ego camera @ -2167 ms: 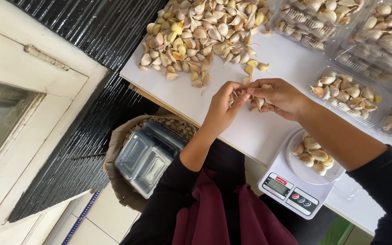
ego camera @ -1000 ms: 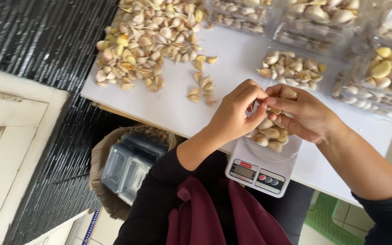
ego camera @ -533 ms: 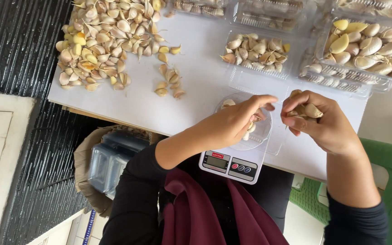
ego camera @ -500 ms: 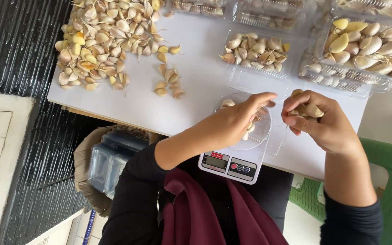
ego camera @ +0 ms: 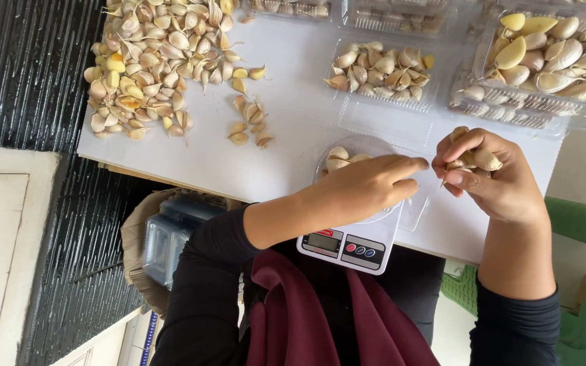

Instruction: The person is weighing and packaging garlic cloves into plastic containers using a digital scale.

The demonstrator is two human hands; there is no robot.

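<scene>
My left hand rests palm down over the clear round dish on the white kitchen scale, fingers together, touching the garlic cloves in it. Whether it grips a clove is hidden. My right hand hovers just right of the scale, curled around several garlic cloves. The two hands' fingertips nearly meet.
A large heap of garlic cloves lies on the white table at the upper left, with a few loose cloves nearby. Clear plastic trays of cloves line the far edge. A basket with stacked empty trays sits below the table. A green chair stands at right.
The view has shifted right along the table. My hands moved from the heap to the scale; my left hand now lies over the dish and my right hand stays beside it with cloves.
</scene>
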